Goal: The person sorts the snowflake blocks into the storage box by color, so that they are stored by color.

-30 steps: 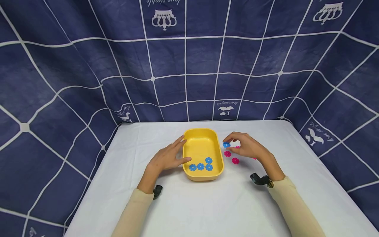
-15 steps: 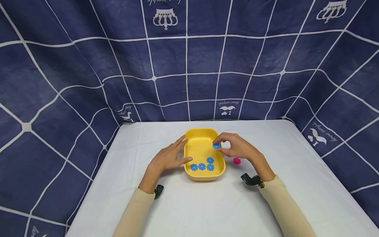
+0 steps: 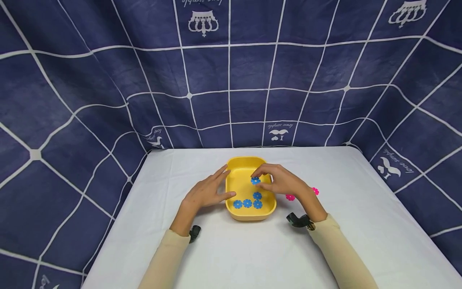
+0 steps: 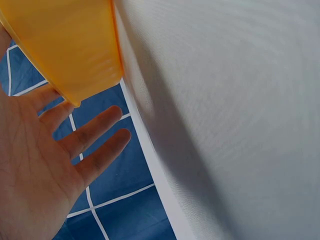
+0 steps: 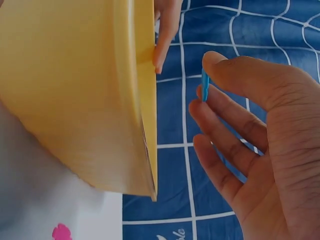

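Head view: with four blue discs (image 3: pixel 247 203) in the near end of the yellow tray (image 3: pixel 251 218), rests the left hand (image 3: pixel 206 192), spread and gripping nothing, by its left rim. Farther off, pinches a fifth disc (image 3: pixel 255 180) above the tray with the right hand (image 3: pixel 283 180).

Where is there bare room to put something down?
Free: the white table between the sleeves, nearer than the yellow tray, and right of the pink pieces. Crowded: the tray's near end, with blue pieces, and its right side, under the right hand.
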Demonstrator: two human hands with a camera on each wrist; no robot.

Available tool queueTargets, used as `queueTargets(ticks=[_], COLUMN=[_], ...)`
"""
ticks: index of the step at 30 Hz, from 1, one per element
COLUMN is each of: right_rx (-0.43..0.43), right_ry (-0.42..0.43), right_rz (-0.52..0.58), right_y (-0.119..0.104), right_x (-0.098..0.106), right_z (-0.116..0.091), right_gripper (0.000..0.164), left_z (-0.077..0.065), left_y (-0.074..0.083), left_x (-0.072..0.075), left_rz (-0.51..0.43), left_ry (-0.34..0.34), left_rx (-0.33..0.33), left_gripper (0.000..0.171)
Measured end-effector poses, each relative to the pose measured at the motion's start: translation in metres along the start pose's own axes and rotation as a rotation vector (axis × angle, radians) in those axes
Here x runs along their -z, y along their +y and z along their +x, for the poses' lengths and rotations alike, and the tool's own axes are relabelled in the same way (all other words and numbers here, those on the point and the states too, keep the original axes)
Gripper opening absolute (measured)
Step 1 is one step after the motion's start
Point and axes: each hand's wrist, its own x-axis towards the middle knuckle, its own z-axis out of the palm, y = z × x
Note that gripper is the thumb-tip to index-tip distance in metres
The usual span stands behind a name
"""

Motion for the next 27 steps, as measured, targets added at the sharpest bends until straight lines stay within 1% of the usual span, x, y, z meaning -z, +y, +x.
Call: queueTargets(ticks=[5,11,16,20,27], right_rx=[0.003,0.025,0.028,0.031,0.062], right_ry=[-0.026,-0.033,-0.059,-0.084,-0.121], right_rz=[0.012,-0.017,-0.036,-0.044,-0.079], right_y=[-0.004,-0.006,-0.006,-0.005,-0.001], right_x=[-0.002,-0.002,-0.003,-0.006,-0.015], right_z=[0.002,0.003,0.004,0.006,0.009], right_gripper=[0.031,0.031,0.03,0.029,0.027], left_z=[0.001,0.001,0.0,-0.001,-0.001], left_y=[0.001,0.001,0.0,0.0,-0.001], left_x=[0.0,0.0,0.0,0.0,0.001], left_rz=[0.0,0.011,0.004,0.013,0.016], left_ry=[0.003,-0.006,-0.005,-0.006,-0.001], left_rx=[-0.003,0.01,0.013,0.007,-0.01], left_gripper=[0.095,0.097,0.095,0.097,0.098])
